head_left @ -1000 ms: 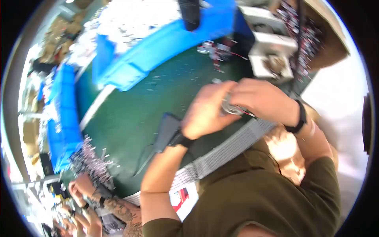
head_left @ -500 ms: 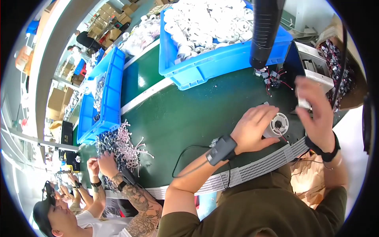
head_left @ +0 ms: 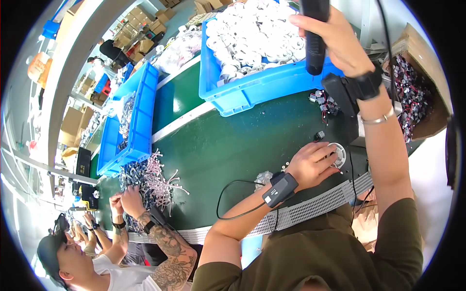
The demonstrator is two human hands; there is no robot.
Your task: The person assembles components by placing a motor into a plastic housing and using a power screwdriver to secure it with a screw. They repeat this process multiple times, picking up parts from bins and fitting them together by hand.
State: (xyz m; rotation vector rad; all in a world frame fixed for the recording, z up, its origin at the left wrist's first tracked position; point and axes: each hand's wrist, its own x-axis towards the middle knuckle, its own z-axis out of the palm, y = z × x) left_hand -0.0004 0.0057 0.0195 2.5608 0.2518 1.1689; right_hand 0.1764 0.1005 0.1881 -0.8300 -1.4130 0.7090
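My left hand is closed on a white round plastic housing on the green work surface, thumb near its lower edge and fingers over its left side. My right hand is raised at the upper right, wrapped from behind around a black electric screwdriver that hangs upright. One of its digits sticks out left of the tool, and the other fingers are partly hidden. The thin bit points down, in front of the blue bin. A small dark motor lies just beyond my left hand.
A blue bin heaped with white plastic parts stands at the back. Small motors with wires lie right of it, near a cardboard box of more motors. At left, a co-worker's hands handle a wire pile beside another blue bin.
My right hand has risen from beside the housing to the hanging screwdriver and taken hold of it. My left hand has stayed at the housing, its fingers now further over it.
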